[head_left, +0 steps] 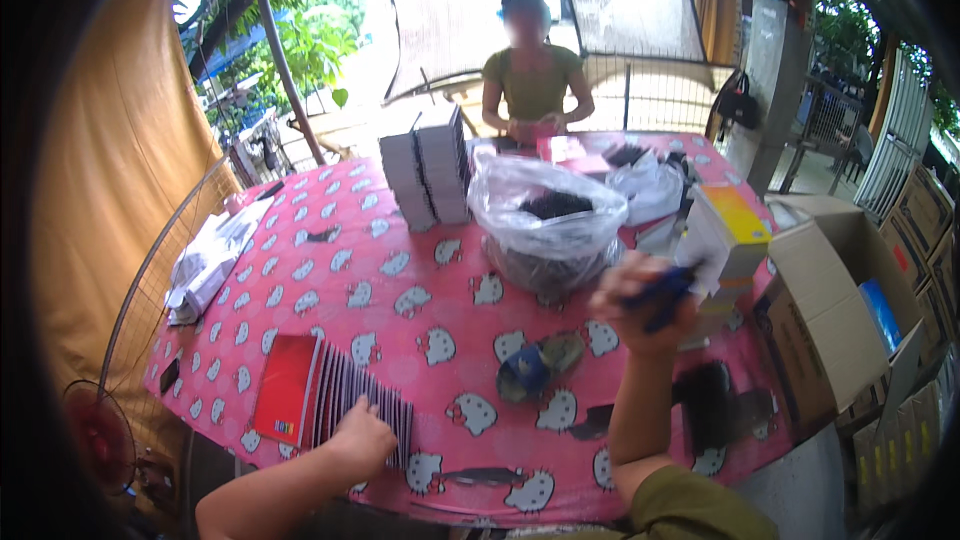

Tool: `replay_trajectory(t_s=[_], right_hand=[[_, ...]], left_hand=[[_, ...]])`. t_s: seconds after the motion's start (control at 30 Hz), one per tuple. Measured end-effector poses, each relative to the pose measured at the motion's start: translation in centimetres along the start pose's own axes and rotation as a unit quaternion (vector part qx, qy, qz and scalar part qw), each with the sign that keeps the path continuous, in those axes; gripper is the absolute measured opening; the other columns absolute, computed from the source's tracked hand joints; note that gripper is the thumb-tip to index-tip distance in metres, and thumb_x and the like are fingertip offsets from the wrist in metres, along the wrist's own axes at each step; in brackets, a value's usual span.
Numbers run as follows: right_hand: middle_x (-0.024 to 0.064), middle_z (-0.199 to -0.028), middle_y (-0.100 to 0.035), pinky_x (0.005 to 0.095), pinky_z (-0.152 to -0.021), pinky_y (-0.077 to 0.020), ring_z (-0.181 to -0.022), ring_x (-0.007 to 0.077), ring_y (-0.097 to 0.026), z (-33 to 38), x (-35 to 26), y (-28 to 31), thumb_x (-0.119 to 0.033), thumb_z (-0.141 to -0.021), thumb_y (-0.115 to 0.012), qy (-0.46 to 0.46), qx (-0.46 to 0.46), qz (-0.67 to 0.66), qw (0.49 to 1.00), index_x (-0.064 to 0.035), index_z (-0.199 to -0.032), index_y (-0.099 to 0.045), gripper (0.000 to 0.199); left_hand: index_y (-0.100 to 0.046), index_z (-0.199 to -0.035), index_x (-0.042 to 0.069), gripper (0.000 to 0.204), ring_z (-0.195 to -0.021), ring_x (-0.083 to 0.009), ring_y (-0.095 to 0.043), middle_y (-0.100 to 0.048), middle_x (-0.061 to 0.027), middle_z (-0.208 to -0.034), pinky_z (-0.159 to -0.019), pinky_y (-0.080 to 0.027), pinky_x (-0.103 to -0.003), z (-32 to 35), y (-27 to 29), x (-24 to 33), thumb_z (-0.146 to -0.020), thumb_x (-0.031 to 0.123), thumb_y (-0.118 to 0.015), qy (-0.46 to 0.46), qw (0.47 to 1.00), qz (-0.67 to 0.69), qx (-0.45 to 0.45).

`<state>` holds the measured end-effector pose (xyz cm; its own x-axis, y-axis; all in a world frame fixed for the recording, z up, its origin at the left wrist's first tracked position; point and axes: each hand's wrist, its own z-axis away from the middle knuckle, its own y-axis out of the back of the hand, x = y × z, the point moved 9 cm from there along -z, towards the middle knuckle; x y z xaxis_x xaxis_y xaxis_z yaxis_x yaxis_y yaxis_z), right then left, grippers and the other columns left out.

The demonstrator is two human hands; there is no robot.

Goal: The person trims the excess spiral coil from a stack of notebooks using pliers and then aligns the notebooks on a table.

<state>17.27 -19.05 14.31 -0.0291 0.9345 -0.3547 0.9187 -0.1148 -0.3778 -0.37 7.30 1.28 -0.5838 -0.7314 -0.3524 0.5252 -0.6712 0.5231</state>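
Observation:
A row of overlapping notebooks (335, 395) lies at the near left of the table, a red cover at its left end. My left hand (362, 437) is on the row's right part, fingers curled down and closed on the notebook edges. Raised over the right side, my right hand (645, 308) is closed around a blue-handled tool (662, 298) resembling pliers; motion blur hides its exact shape. Between my hands lies a blue and olive object (540, 367), perhaps a slipper. A thin dark strip (483, 476) rests by the near edge.
A clear plastic bag of dark pieces (548, 215) stands mid-table, beside a tall notebook stack (428, 168). Yellow-topped stacks (728, 230) and an open carton (835, 315) are at right. Across the pink table (330, 315), another person (535, 80) handles something pink.

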Motion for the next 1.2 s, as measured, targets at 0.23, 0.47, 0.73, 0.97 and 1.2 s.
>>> replay_trajectory(t_s=[0.23, 0.47, 0.73, 0.97, 1.2], right_hand=[[0.0023, -0.103, -0.060, 0.0246, -0.076, -0.0468, -0.085, 0.0068, -0.056, 13.5, 16.1, 4.6, -0.018, -0.091, -0.064, -0.440, 0.210, 0.178, 0.855, -0.0018, -0.120, -0.055, 0.034], [-0.0043, -0.088, -0.056, 0.0221, -0.064, -0.0410, -0.075, 0.0046, -0.051, 21.8, 22.5, 2.3, -0.032, -0.092, -0.064, -0.561, 0.214, 0.187, 0.777, -0.0048, -0.118, -0.055, 0.039], [0.0107, -0.102, -0.058, 0.0338, -0.080, -0.0464, -0.092, 0.0192, -0.056, 19.4, 21.7, 0.2, -0.034, -0.084, -0.072, -0.469, 0.043, 0.400, 0.786, -0.0079, -0.115, -0.059, 0.043], [0.0136, -0.097, -0.059, 0.0359, -0.075, -0.0497, -0.087, 0.0279, -0.061, 15.2, 21.9, -5.9, -0.022, -0.079, -0.076, -0.359, -0.092, 0.502, 0.781, -0.0048, -0.110, -0.059, 0.039], [0.0114, -0.107, -0.057, 0.0434, -0.091, -0.0398, -0.103, 0.0300, -0.053, 13.6, 24.2, -8.6, -0.027, -0.070, -0.079, -0.264, -0.169, 0.571, 0.759, -0.0085, -0.109, -0.060, 0.047]], left_hand=[[-0.072, -0.092, 0.011, 0.020, -0.124, -0.0314, -0.050, -0.068, -0.0121, -0.107, -0.108, -0.027, -0.051, -0.7, -0.2, 0.3, -0.081, 0.024, -0.062, 0.006, 1.000, 0.007, 0.011], [-0.071, -0.098, 0.012, 0.023, -0.125, -0.0342, -0.049, -0.067, -0.0131, -0.112, -0.107, -0.027, -0.053, -0.2, -0.9, 0.2, -0.081, 0.023, -0.060, 0.014, 1.000, 0.004, 0.014], [-0.071, -0.088, 0.016, 0.015, -0.106, -0.0255, -0.057, -0.068, -0.0046, -0.092, -0.095, -0.034, -0.044, -0.4, -0.2, 0.0, -0.079, 0.023, -0.061, 0.019, 0.995, -0.032, 0.095], [-0.056, -0.129, 0.012, 0.046, -0.133, -0.0272, -0.040, -0.037, -0.0066, -0.149, -0.109, -0.025, -0.046, -0.6, -0.8, -0.1, -0.086, 0.025, -0.058, 0.025, 0.999, -0.025, -0.026], [-0.061, -0.124, 0.011, 0.042, -0.139, -0.0276, -0.032, -0.048, -0.0065, -0.140, -0.114, -0.019, -0.049, -0.7, -0.9, 0.1, -0.085, 0.028, -0.060, 0.003, 0.995, -0.073, -0.074]])
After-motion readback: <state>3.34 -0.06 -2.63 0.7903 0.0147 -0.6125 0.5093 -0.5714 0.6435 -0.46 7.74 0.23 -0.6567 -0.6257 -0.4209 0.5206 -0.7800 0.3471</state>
